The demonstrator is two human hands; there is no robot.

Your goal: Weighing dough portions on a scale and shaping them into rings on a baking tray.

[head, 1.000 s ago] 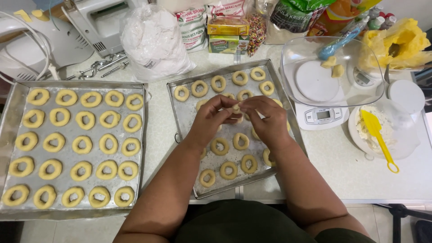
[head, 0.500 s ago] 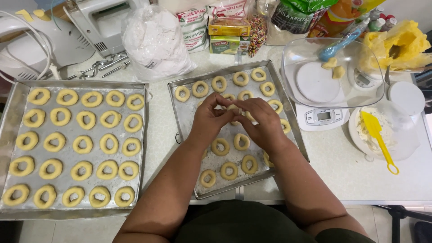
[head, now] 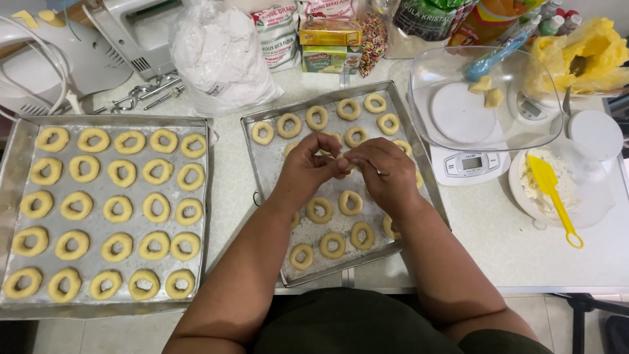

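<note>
The left hand and the right hand meet fingertip to fingertip over the middle of the smaller baking tray. Both hands are curled nearly closed, pinching one small piece of dough between thumbs and fingers; most of the piece is hidden by the fingers. Around and under the hands, dough rings lie in rows on the tray, apart from one another. A larger tray sits to the left on the desk, filled with more rings. To the right stands a kitchen scale carrying a clear bowl, and near it a white bowl with a yellow spatula. A bag of flour stands behind the trays.
</note>
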